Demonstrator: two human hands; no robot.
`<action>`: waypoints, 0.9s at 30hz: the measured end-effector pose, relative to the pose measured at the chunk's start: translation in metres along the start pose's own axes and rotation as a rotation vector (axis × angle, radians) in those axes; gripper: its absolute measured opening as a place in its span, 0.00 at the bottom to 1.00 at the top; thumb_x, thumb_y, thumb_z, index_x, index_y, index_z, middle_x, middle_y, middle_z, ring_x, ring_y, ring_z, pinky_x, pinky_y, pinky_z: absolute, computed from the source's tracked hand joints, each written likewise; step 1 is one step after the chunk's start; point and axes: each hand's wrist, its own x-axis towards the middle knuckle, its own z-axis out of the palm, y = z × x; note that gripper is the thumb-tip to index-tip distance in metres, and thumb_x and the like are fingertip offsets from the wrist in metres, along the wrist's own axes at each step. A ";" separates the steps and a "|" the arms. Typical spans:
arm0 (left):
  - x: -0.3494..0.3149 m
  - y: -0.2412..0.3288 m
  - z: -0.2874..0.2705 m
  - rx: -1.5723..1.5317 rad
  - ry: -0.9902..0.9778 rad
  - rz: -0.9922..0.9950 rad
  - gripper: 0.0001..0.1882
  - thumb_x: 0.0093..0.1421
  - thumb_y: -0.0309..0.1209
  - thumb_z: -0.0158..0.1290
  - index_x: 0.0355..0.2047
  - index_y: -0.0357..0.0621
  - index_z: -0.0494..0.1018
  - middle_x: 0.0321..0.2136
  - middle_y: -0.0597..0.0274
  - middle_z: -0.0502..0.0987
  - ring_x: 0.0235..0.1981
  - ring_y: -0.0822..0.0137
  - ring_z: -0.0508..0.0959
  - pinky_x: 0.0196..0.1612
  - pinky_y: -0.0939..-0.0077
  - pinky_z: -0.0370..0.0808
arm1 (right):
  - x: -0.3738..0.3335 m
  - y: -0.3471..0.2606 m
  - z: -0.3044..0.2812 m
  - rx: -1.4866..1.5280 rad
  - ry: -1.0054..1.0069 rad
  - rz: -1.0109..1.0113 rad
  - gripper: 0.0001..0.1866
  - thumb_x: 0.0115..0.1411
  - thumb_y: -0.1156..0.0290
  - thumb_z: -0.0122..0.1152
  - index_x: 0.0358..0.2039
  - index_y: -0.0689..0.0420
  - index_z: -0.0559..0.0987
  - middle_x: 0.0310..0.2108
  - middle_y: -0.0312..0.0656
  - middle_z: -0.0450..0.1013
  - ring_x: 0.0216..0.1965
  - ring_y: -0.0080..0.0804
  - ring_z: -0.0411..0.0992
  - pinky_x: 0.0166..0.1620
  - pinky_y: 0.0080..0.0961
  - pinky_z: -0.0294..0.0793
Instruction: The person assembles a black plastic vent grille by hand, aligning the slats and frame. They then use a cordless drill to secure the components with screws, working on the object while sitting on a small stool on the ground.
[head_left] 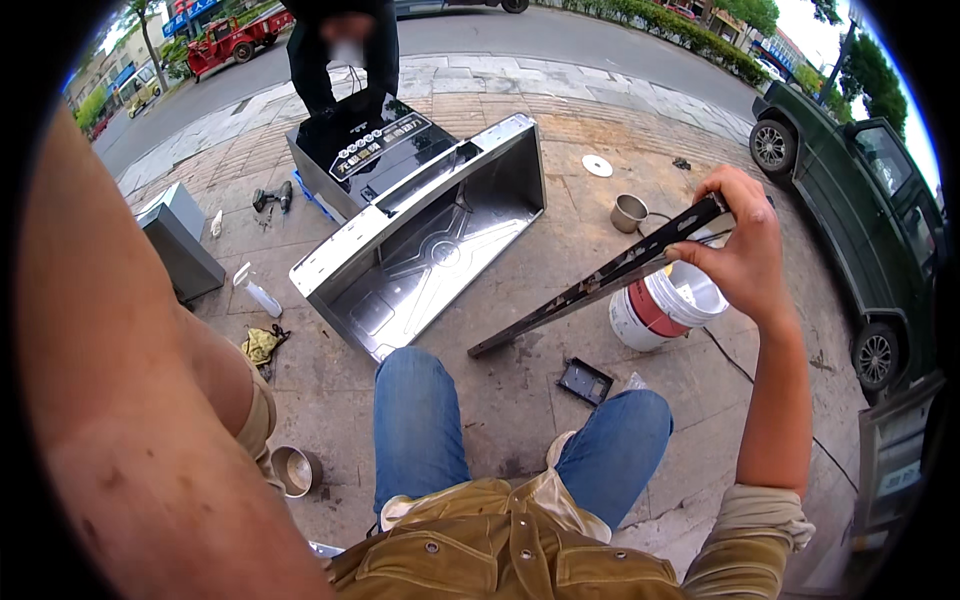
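My right hand [742, 235] grips the upper end of a long, thin dark panel [600, 275] with scuffed, patchy paint. Seen nearly edge-on, the panel slants down to the left, its low end close to the pavement. My left arm [150, 380] rises large along the left side, and its hand lies outside the picture. In front of my knees rests an open stainless steel housing [440, 240], its hollow inside facing me. Behind it stands a box with a glossy black front [375, 150]. A white bucket [640, 325] with a red band sits just below my right hand.
A metal cup [629, 213] and a white disc [597, 165] lie beyond the bucket. A small black frame [585, 381] is near my knee. At left are a cordless drill [272, 198], spray bottle [258, 292], yellow cloth [262, 345] and metal bowl [297, 470]. Another person [345, 45] stands behind the box.
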 end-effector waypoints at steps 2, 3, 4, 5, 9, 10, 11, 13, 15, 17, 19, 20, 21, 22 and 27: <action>0.002 0.001 -0.033 0.014 -0.016 0.026 0.26 0.57 0.44 0.59 0.52 0.45 0.71 0.48 0.57 0.74 0.49 0.59 0.73 0.58 0.58 0.62 | -0.004 0.008 -0.003 -0.020 -0.039 0.029 0.27 0.31 0.69 0.78 0.32 0.59 0.74 0.32 0.44 0.72 0.41 0.46 0.69 0.46 0.35 0.66; -0.011 0.019 -0.064 0.085 -0.016 0.006 0.26 0.57 0.44 0.59 0.51 0.45 0.71 0.48 0.57 0.74 0.49 0.59 0.73 0.58 0.58 0.62 | -0.003 0.002 -0.001 -0.004 -0.019 -0.003 0.27 0.31 0.69 0.78 0.33 0.59 0.74 0.33 0.44 0.72 0.41 0.46 0.69 0.47 0.35 0.66; -0.020 0.032 -0.087 0.137 -0.019 0.000 0.26 0.57 0.44 0.59 0.51 0.45 0.71 0.48 0.57 0.74 0.49 0.59 0.73 0.58 0.58 0.62 | -0.001 0.001 0.003 -0.011 0.010 -0.042 0.27 0.32 0.69 0.78 0.33 0.59 0.73 0.33 0.44 0.72 0.41 0.46 0.69 0.47 0.35 0.66; -0.025 0.044 -0.107 0.189 -0.022 0.006 0.25 0.57 0.44 0.59 0.51 0.45 0.71 0.48 0.57 0.74 0.49 0.59 0.73 0.59 0.58 0.62 | 0.001 0.003 0.001 -0.013 -0.007 -0.016 0.27 0.32 0.69 0.78 0.34 0.59 0.73 0.34 0.44 0.72 0.42 0.46 0.69 0.47 0.34 0.66; -0.032 0.075 -0.151 0.276 -0.079 0.073 0.25 0.58 0.44 0.58 0.51 0.45 0.71 0.47 0.58 0.74 0.49 0.59 0.73 0.59 0.58 0.61 | -0.011 0.015 -0.003 -0.006 -0.005 0.023 0.27 0.30 0.72 0.78 0.32 0.59 0.73 0.30 0.43 0.71 0.39 0.45 0.69 0.46 0.34 0.66; -0.040 0.086 -0.161 0.292 -0.093 0.079 0.25 0.58 0.44 0.58 0.51 0.45 0.71 0.47 0.58 0.74 0.49 0.59 0.73 0.59 0.58 0.61 | -0.012 0.015 -0.002 -0.013 -0.001 0.008 0.27 0.30 0.73 0.78 0.33 0.60 0.73 0.30 0.43 0.70 0.38 0.44 0.69 0.45 0.33 0.67; -0.043 0.096 -0.169 0.312 -0.109 0.088 0.25 0.58 0.44 0.58 0.51 0.45 0.71 0.47 0.58 0.74 0.49 0.59 0.73 0.59 0.58 0.61 | -0.009 0.017 -0.001 0.018 -0.002 0.015 0.27 0.32 0.72 0.77 0.33 0.61 0.73 0.30 0.43 0.70 0.38 0.43 0.70 0.45 0.32 0.67; -0.054 0.114 -0.175 0.332 -0.129 0.118 0.24 0.58 0.44 0.58 0.51 0.45 0.71 0.47 0.58 0.74 0.49 0.59 0.73 0.59 0.58 0.61 | -0.005 0.021 0.000 0.056 -0.024 0.015 0.26 0.35 0.71 0.76 0.35 0.61 0.72 0.31 0.44 0.71 0.38 0.39 0.70 0.45 0.30 0.68; -0.059 0.123 -0.176 0.355 -0.159 0.153 0.24 0.58 0.44 0.58 0.51 0.45 0.71 0.47 0.58 0.74 0.49 0.59 0.73 0.59 0.57 0.61 | 0.000 0.024 0.002 0.043 -0.015 -0.043 0.25 0.40 0.69 0.75 0.37 0.62 0.72 0.33 0.43 0.72 0.38 0.35 0.71 0.46 0.27 0.68; -0.063 0.131 -0.170 0.344 -0.174 0.183 0.24 0.58 0.44 0.58 0.50 0.45 0.71 0.47 0.58 0.74 0.49 0.59 0.73 0.59 0.57 0.61 | -0.006 0.031 0.004 0.058 -0.051 -0.027 0.25 0.41 0.73 0.74 0.38 0.62 0.71 0.34 0.40 0.70 0.40 0.30 0.69 0.48 0.24 0.66; -0.063 0.136 -0.165 0.351 -0.183 0.199 0.24 0.59 0.44 0.57 0.50 0.45 0.71 0.47 0.58 0.74 0.48 0.59 0.73 0.59 0.57 0.61 | -0.002 0.030 0.007 0.081 -0.069 -0.017 0.25 0.40 0.74 0.73 0.38 0.61 0.70 0.34 0.39 0.69 0.40 0.29 0.68 0.49 0.23 0.65; -0.065 0.140 -0.164 0.349 -0.187 0.206 0.23 0.59 0.44 0.57 0.50 0.45 0.71 0.47 0.58 0.74 0.48 0.59 0.73 0.59 0.57 0.61 | -0.001 0.024 0.008 0.090 -0.072 -0.018 0.25 0.40 0.72 0.75 0.38 0.62 0.71 0.33 0.41 0.70 0.39 0.31 0.68 0.48 0.25 0.66; -0.066 0.142 -0.164 0.359 -0.196 0.209 0.23 0.59 0.44 0.57 0.50 0.45 0.71 0.46 0.58 0.74 0.48 0.59 0.73 0.59 0.57 0.60 | 0.001 0.019 0.009 0.101 -0.072 -0.021 0.26 0.40 0.71 0.76 0.38 0.62 0.72 0.32 0.42 0.70 0.37 0.34 0.69 0.46 0.26 0.67; -0.067 0.144 -0.164 0.360 -0.195 0.212 0.23 0.59 0.44 0.57 0.50 0.45 0.71 0.46 0.58 0.75 0.48 0.59 0.73 0.59 0.57 0.60 | 0.001 0.017 0.010 0.083 -0.073 -0.023 0.26 0.39 0.71 0.76 0.37 0.62 0.72 0.32 0.42 0.70 0.37 0.34 0.69 0.46 0.27 0.67; -0.067 0.153 -0.158 0.376 -0.216 0.242 0.23 0.60 0.44 0.56 0.50 0.45 0.71 0.46 0.58 0.75 0.48 0.59 0.73 0.59 0.57 0.60 | 0.006 0.002 0.008 0.063 -0.050 -0.013 0.27 0.33 0.74 0.76 0.35 0.62 0.71 0.33 0.44 0.69 0.40 0.40 0.69 0.47 0.29 0.67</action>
